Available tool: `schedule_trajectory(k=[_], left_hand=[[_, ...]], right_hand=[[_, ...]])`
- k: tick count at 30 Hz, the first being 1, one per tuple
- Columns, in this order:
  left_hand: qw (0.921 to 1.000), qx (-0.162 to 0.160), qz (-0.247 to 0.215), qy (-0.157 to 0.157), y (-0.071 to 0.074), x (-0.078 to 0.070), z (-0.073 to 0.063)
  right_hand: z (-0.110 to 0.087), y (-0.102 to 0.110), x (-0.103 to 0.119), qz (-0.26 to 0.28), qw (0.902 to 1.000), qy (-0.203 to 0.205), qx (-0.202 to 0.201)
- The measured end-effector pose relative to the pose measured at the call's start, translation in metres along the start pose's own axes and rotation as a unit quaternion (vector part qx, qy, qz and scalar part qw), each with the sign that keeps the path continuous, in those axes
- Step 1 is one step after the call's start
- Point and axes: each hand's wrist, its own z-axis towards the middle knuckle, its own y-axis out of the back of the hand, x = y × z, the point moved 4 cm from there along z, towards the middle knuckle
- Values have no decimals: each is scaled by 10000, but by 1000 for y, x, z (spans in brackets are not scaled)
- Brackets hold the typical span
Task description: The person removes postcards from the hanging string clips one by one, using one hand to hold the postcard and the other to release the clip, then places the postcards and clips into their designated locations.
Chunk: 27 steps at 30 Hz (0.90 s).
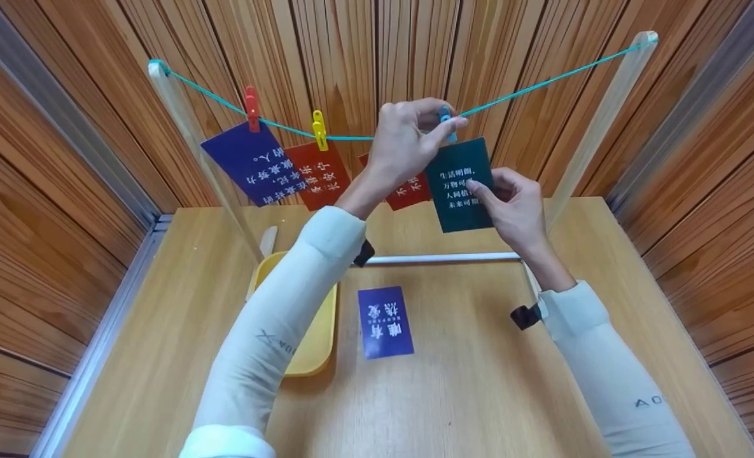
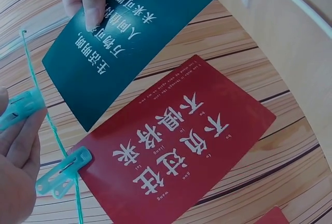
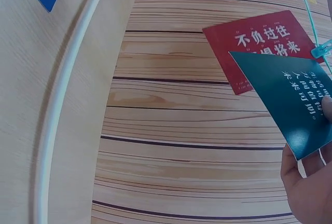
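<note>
My left hand (image 1: 408, 137) pinches a blue clothespin (image 1: 446, 121) at the teal string (image 1: 523, 91). In the left wrist view that clothespin (image 2: 23, 107) lies against the string, above the green card's near corner. My right hand (image 1: 520, 203) holds a dark green card (image 1: 459, 168) with white characters by its side edge, thumb on the front. A gap shows between this card and the pinched clothespin in the left wrist view. Beside it, a red card (image 2: 181, 146) hangs from the string by another teal clothespin (image 2: 65, 172); in the head view my left hand partly hides it.
A purple card (image 1: 249, 162) under a red clothespin (image 1: 252, 109) and a red card (image 1: 319, 178) under a yellow clothespin (image 1: 319, 130) hang leftward. Wooden posts (image 1: 606, 121) hold the string. On the table lie another purple card (image 1: 385, 323) and a yellow tray (image 1: 333, 318).
</note>
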Motion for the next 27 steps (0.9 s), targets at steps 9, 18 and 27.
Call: schedule_trajectory(k=[9, 18, 27], left_hand=[[9994, 229, 241, -51, -2, -2, -7], [9990, 255, 157, -330, -2, 1, -19], [9964, 359, 408, -654, 1, 7, -29]], right_hand=[[-4, -2, -2, 7, 10000, -10, 33], [-10, -4, -9, 42, 9999, -153, 39], [-14, -8, -14, 71, 9996, -263, 42]])
